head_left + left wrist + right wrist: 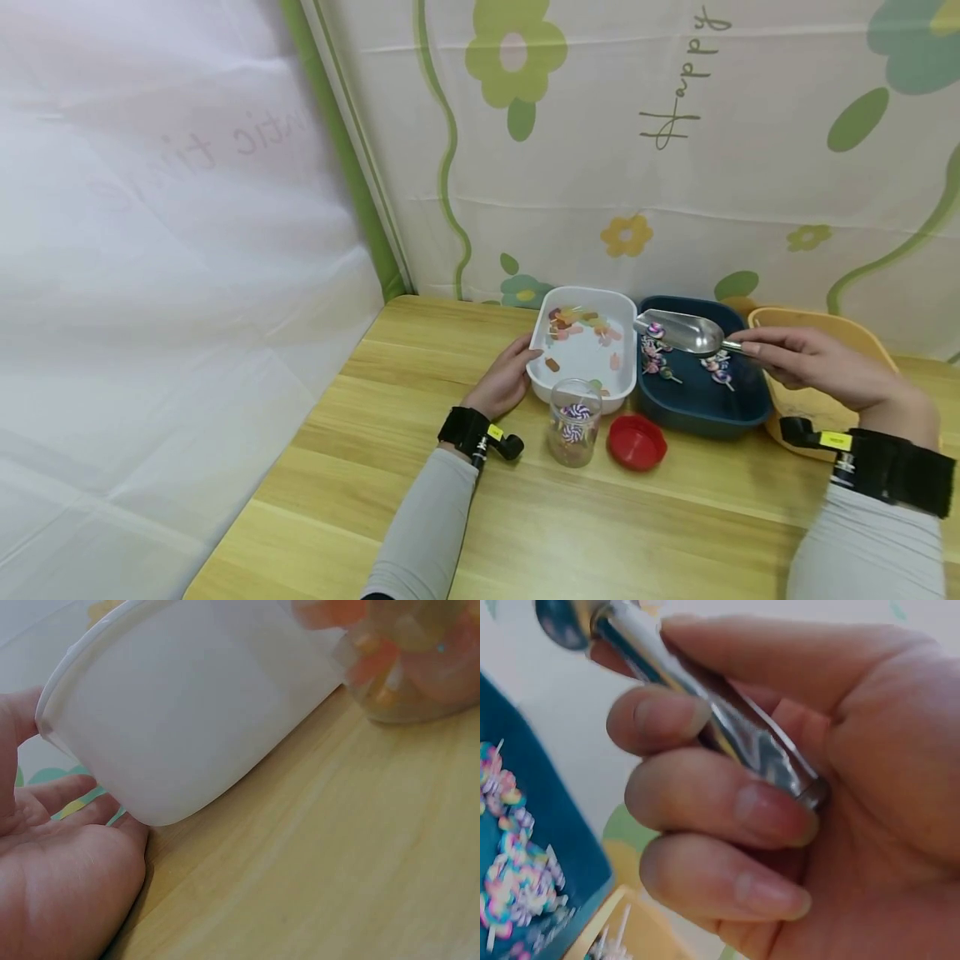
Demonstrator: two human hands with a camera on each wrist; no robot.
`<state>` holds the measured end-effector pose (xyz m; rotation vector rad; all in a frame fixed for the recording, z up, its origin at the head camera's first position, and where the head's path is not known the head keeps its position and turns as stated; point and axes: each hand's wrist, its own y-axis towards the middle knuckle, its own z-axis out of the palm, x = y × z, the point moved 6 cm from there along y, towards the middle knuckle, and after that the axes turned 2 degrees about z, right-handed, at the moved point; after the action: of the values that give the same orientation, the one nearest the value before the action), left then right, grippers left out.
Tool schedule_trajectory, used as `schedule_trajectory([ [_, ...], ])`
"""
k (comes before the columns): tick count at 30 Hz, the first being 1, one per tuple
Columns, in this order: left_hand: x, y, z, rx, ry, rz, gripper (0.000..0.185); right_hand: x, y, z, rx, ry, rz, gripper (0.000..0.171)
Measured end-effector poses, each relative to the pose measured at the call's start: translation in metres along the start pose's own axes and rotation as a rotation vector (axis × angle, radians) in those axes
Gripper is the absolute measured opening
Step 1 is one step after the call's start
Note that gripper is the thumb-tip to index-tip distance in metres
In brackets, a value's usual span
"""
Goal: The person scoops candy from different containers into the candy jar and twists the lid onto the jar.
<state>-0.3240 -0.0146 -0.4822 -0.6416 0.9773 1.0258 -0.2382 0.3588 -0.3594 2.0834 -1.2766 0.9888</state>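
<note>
Dark blue bin [701, 422]: landmark; lollipop-like pieces [721, 372] inside.

Metal scoop [693, 335]: above the dark blue bin, its mouth toward the bin's left rim; one swirled piece [655, 330] shows at the mouth.

Right hand [817, 360]: over the right side of the dark blue bin; fingers curled round the scoop's handle.

White bin [585, 360]: just left of the dark blue bin; small coloured pieces inside.

Left hand [507, 379]: left of the dark blue bin, beyond the white bin; pinches the latter's rim and side.

Clear jar [557, 427]: in front and left of the dark blue bin; swirled candies inside.

Red lid [637, 442]: in front of the dark blue bin, beside the jar.

Yellow bin [825, 317]: right of the dark blue bin.
</note>
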Motion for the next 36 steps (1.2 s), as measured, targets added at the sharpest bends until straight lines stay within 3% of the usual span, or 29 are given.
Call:
schedule_trajectory([
  [4, -0.001, 0.0, 0.001, -0.003, -0.002, -0.002, 0.057, 0.028, -0.003, 0.001, -0.008, -0.026, -0.063, 0.027],
  [11, 0.001, 0.001, 0.0, 0.004, 0.006, -0.002, 0.056, 0.067, -0.008, 0.009, -0.026, -0.139, -0.09, 0.029],
  [16, 0.001, 0.001, 0.001, 0.01, 0.003, -0.002, 0.057, 0.094, -0.008, 0.023, 0.018, -0.261, -0.162, 0.029],
  [21, 0.001, 0.001, 0.002, 0.001, 0.008, 0.002, 0.056, 0.117, -0.009, 0.036, 0.082, -0.291, -0.228, 0.027],
  [30, 0.001, 0.002, 0.003, -0.008, 0.021, -0.004, 0.054, 0.128, -0.013, 0.042, 0.094, -0.355, -0.212, 0.025],
  [36, 0.001, 0.002, 0.003, -0.004, 0.017, -0.002, 0.054, 0.121, -0.018, 0.032, -0.009, -0.416, -0.187, 0.024],
])
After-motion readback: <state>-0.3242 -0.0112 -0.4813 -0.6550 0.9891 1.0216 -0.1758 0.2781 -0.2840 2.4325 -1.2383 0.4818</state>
